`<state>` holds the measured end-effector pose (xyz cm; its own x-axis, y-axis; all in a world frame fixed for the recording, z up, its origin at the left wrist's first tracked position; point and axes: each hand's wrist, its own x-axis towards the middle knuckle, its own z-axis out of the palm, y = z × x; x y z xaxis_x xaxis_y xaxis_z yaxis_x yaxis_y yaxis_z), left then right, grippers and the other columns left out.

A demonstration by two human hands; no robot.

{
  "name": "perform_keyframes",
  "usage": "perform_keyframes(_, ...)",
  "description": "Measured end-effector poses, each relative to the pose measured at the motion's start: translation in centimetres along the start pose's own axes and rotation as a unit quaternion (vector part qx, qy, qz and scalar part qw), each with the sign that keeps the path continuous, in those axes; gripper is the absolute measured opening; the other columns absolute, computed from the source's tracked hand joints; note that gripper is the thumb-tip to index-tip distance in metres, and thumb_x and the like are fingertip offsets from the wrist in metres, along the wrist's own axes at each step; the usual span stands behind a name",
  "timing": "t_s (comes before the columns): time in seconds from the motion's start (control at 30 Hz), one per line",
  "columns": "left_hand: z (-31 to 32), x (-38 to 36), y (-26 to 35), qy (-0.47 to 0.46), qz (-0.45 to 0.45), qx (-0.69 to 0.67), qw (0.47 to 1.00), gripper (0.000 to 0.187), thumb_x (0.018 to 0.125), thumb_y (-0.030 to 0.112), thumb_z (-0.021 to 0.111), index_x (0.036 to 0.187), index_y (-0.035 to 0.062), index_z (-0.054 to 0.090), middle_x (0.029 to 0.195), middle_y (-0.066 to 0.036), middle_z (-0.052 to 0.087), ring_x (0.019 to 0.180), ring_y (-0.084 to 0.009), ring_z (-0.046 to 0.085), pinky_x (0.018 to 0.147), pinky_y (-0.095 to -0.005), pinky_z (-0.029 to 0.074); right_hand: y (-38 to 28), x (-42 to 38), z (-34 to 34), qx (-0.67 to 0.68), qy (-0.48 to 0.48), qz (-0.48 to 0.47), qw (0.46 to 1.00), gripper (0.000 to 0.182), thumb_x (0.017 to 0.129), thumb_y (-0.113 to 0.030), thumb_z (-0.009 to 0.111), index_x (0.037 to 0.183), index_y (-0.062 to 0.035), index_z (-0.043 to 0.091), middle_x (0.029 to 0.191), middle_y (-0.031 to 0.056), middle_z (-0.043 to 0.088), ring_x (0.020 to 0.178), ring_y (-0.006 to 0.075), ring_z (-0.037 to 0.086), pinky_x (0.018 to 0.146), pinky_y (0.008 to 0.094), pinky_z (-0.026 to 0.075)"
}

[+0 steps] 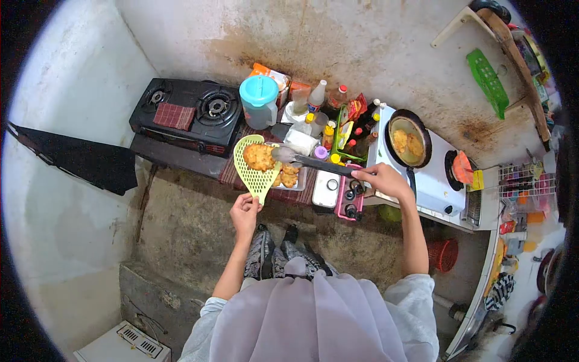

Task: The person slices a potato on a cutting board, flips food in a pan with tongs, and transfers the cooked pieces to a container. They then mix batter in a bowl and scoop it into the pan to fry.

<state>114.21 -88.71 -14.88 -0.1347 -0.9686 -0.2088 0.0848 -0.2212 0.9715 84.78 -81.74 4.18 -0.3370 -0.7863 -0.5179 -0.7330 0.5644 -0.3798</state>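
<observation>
My left hand [245,212] is closed on the handle of a light green perforated strainer [262,182]. A golden fried fritter [259,157] lies on the strainer. My right hand [384,180] grips black-handled tongs [319,163], whose metal tips touch the fritter's right side. Just right of the strainer and partly beneath it, a white container [300,183] holds more fritters [289,175]. To the right, a frying pan [427,149] on the white stove [449,188] holds pieces in oil [408,144].
A black gas stove [181,130] with a folded red cloth [174,116] is at the left. A blue-lidded pitcher [259,99], bottles [316,96] and a pink basket [349,202] crowd the middle. A green rack [487,81] hangs at upper right.
</observation>
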Motion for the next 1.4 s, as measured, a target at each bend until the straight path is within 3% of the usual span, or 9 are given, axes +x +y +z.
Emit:
perform_keyframes(0.03, 0.2, -0.2, 0.2, 0.001, 0.003, 0.003, 1.000, 0.014, 0.079, 0.004, 0.055, 0.090, -0.0052, 0.053, 0.079, -0.010, 0.060, 0.061, -0.0088, 0.057, 0.054, -0.0203, 0.049, -0.3, 0.0, -0.1, 0.001, 0.025, -0.025, 0.999, 0.059, 0.070, -0.060, 0.049, 0.076, -0.0040, 0.065, 0.050, 0.0102, 0.052, 0.051, 0.0216, 0.054, 0.054, 0.0326, 0.042)
perform_keyframes(0.2, 0.8, -0.7, 1.0, 0.005, 0.033, 0.070, 0.997, 0.015, 0.079, 0.004, 0.056, 0.089, -0.0064, 0.053, 0.080, -0.011, 0.061, 0.059, -0.0085, 0.057, 0.054, -0.0205, 0.047, -0.3, 1.5, -1.0, -0.051, -0.002, -0.008, 0.999, 0.059, 0.070, -0.060, 0.049, 0.074, -0.0034, 0.065, 0.049, 0.0096, 0.052, 0.051, 0.0221, 0.054, 0.054, 0.0333, 0.042)
perform_keyframes(0.5, 1.2, 0.0, -1.8, -0.007, 0.002, 0.002, 1.000, 0.016, 0.078, 0.004, 0.056, 0.090, -0.0069, 0.052, 0.079, -0.011, 0.060, 0.057, -0.0090, 0.057, 0.052, -0.0210, 0.048, 1.3, 1.2, 1.7, 0.015, 0.045, -0.081, 0.996, 0.055, 0.069, -0.056, 0.054, 0.095, -0.0078, 0.063, 0.073, 0.0166, 0.061, 0.072, 0.0294, 0.059, 0.067, 0.0348, 0.044)
perform_keyframes(0.6, 1.1, 0.3, -2.2, -0.014, -0.010, -0.013, 1.000, 0.017, 0.078, 0.005, 0.057, 0.090, -0.0065, 0.051, 0.078, -0.011, 0.060, 0.056, -0.0093, 0.057, 0.051, -0.0207, 0.048, 3.6, 1.2, 3.7, 0.021, 0.097, -0.085, 0.991, 0.056, 0.069, -0.055, 0.055, 0.097, -0.0072, 0.062, 0.072, 0.0178, 0.060, 0.072, 0.0301, 0.059, 0.067, 0.0348, 0.044)
perform_keyframes(0.77, 0.2, 1.2, -2.8, -0.005, -0.047, -0.027, 0.999, 0.018, 0.079, 0.005, 0.056, 0.093, -0.0049, 0.051, 0.079, -0.010, 0.058, 0.058, -0.0104, 0.057, 0.051, -0.0203, 0.048, 5.4, 0.6, 5.8, 0.118, 0.137, -0.060, 0.982, 0.050, 0.070, -0.048, 0.060, 0.102, -0.0100, 0.061, 0.052, 0.0052, 0.053, 0.043, 0.0116, 0.050, 0.048, 0.0260, 0.040)
perform_keyframes(1.0, -4.7, 1.0, -4.5, 0.111, -0.076, -0.050, 0.990, 0.017, 0.079, 0.006, 0.056, 0.093, -0.0026, 0.051, 0.078, -0.009, 0.057, 0.059, -0.0118, 0.056, 0.053, -0.0205, 0.048, 9.3, 2.9, 9.1, 0.145, 0.152, -0.007, 0.978, 0.049, 0.070, -0.050, 0.058, 0.100, -0.0116, 0.062, 0.056, 0.0088, 0.057, 0.048, 0.0167, 0.054, 0.052, 0.0291, 0.041)
perform_keyframes(1.1, -6.9, -0.2, -5.7, 0.127, -0.087, -0.036, 0.987, 0.017, 0.079, 0.007, 0.056, 0.092, -0.0019, 0.051, 0.078, -0.008, 0.058, 0.059, -0.0109, 0.056, 0.054, -0.0202, 0.047, 11.3, 6.0, 12.9, 0.066, 0.120, 0.023, 0.990, 0.056, 0.068, -0.057, 0.055, 0.096, -0.0092, 0.062, 0.063, 0.0135, 0.060, 0.066, 0.0279, 0.060, 0.061, 0.0360, 0.044)
perform_keyframes(1.27, -7.7, -1.9, -5.7, 0.146, -0.114, -0.017, 0.983, 0.018, 0.079, 0.008, 0.057, 0.093, -0.0016, 0.051, 0.077, -0.008, 0.059, 0.059, -0.0112, 0.057, 0.054, -0.0200, 0.047, 11.5, 10.4, 18.2, 0.056, 0.084, 0.026, 0.995, 0.053, 0.068, -0.057, 0.055, 0.097, -0.0128, 0.062, 0.075, 0.0149, 0.061, 0.069, 0.0286, 0.060, 0.059, 0.0370, 0.045)
perform_keyframes(1.4, -7.8, -2.7, -5.8, 0.160, -0.126, -0.025, 0.979, 0.017, 0.079, 0.008, 0.057, 0.092, -0.0012, 0.051, 0.078, -0.007, 0.059, 0.059, -0.0110, 0.057, 0.054, -0.0202, 0.047, 10.1, 13.0, 20.4, -0.075, 0.191, 0.014, 0.979, 0.054, 0.066, -0.057, 0.057, 0.099, -0.0143, 0.061, 0.069, 0.0153, 0.060, 0.063, 0.0285, 0.059, 0.054, 0.0363, 0.046)
